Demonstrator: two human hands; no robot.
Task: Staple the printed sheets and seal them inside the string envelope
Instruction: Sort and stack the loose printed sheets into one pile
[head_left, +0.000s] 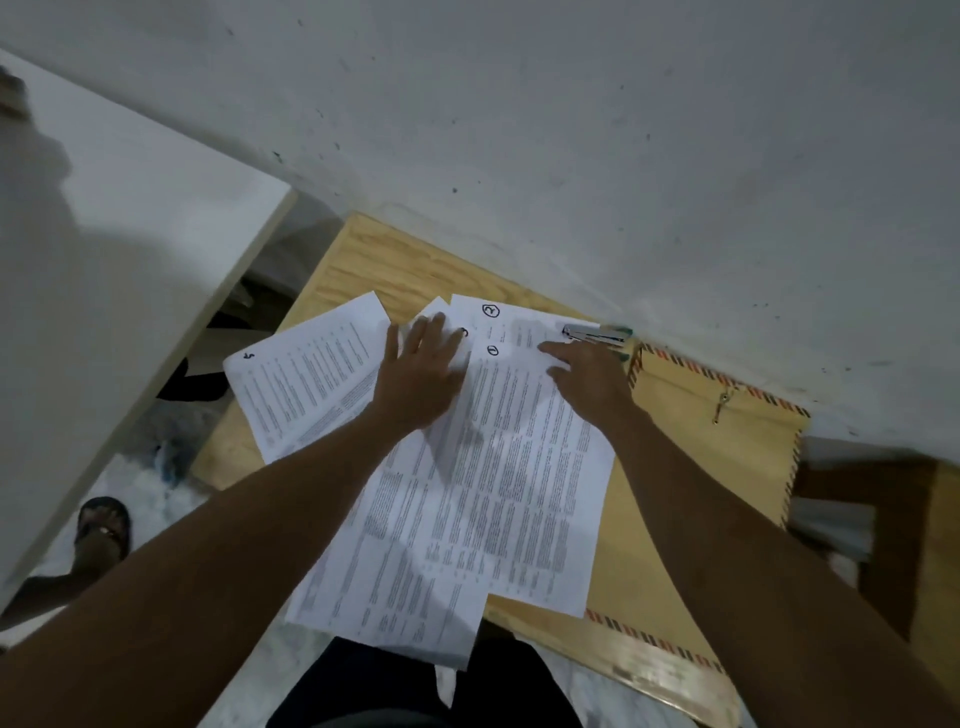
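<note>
Pale wood shows under everything we are working on — a small table (363, 260) pushed against a grey wall (571, 104), with a white board (130, 208) leaning off to our left. Across the right half of the table lies the brown envelope (727, 431), flat, its striped border running along the edges and its string clasp (722, 402) facing up and not wound; part of it is buried under the paper. The printed sheets (493, 493) are fanned out loosely over the table, some hanging past the near edge, one sheet skewed away to the left, and a few bear circled numbers at the top. Our left hand (418, 371) lies flat on the middle of the spread, fingers straight and apart, pressing the pages down. Our right hand (589, 374) rests on the top page with its fingers extended, gripping nothing, just beside the stapler (597, 332), which sits at the far edge near the wall. We judge that we are at the very first step — gathering the pages, with nothing stapled yet. The next move calls for sliding the scattered sheets together, probably in number order, and squaring their corners before we reach for the stapler.
</note>
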